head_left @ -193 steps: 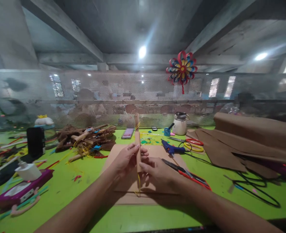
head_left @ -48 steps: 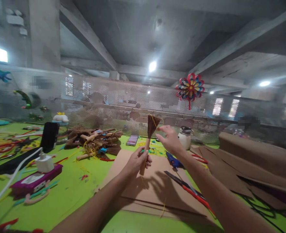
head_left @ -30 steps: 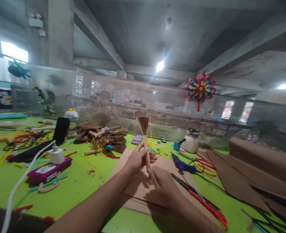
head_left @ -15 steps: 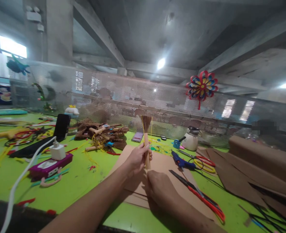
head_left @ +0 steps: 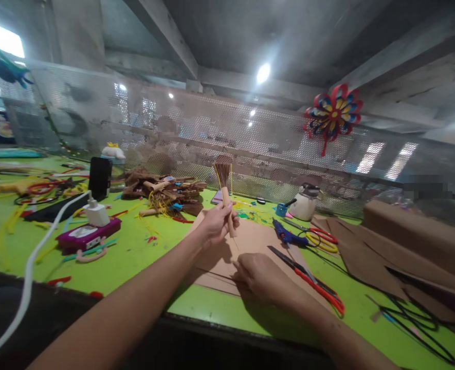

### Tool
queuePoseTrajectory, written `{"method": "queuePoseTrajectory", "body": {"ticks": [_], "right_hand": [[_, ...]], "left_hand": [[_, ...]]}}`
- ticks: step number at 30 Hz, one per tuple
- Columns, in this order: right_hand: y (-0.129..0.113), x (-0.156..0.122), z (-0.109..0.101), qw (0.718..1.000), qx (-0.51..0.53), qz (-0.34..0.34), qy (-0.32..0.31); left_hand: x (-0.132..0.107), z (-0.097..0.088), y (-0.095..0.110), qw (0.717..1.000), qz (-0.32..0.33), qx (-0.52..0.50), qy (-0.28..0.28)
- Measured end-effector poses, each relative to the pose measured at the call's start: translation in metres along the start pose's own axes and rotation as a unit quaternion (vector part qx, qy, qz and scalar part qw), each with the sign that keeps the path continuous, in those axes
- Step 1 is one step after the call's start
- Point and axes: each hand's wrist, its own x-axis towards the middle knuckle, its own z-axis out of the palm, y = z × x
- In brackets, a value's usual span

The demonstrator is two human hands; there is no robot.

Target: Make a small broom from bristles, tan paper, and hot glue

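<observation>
My left hand is closed around the tan handle of a small broom-like bundle, held upright with a slight tilt. Its brown bristles fan out at the top, and a yellow strand runs along their edges. Below the handle, my right hand is pinched, apart from the handle. A thin pale strand seems to run from the handle's lower end to those fingertips, which are partly hidden. Under both hands lie sheets of brown paper. Open scissors with red handles rest on the paper's right side.
Left stands a purple power strip with a white plug and cable. A pile of similar brown bundles lies behind. To the right are a blue glue gun, more scissors, a white jug and brown sheets.
My right hand has moved down and slightly right, away from the handle's lower end. The broom-like bundle, still in my left hand, now tilts more to the left. The camera view has shifted.
</observation>
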Motion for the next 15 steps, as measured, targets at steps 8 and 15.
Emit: {"method": "queuePoseTrajectory", "body": {"ticks": [8, 15], "right_hand": [[0.027, -0.028, -0.045, 0.960, 0.138, -0.012, 0.245], [0.020, 0.049, -0.030, 0.845, 0.512, 0.006, 0.156]], "left_hand": [[0.006, 0.002, -0.001, 0.998, 0.056, 0.017, -0.022], [-0.004, 0.013, -0.008, 0.990, 0.122, 0.068, -0.036]]}}
